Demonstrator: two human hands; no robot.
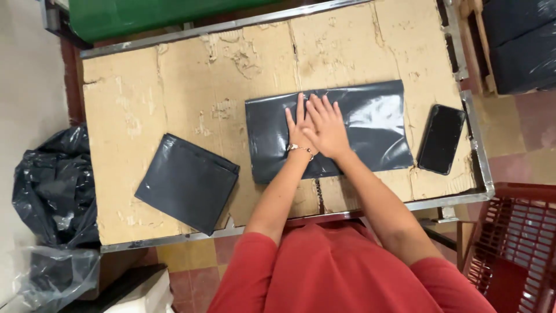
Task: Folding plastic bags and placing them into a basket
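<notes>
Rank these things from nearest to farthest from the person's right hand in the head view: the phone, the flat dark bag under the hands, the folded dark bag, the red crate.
1. Flat dark bag: directly under the right hand, touching it.
2. Phone: on the cardboard, to the hand's right.
3. Folded dark bag and red crate: too close to call; bag lower left, crate lower right off the table.

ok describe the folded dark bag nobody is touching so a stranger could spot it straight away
Start at the worn cardboard tabletop in its metal frame. On its near left part lies a small folded dark grey bag, square and turned at an angle. Unlike the wider grey bag in the middle, it has no hands on it.
</notes>
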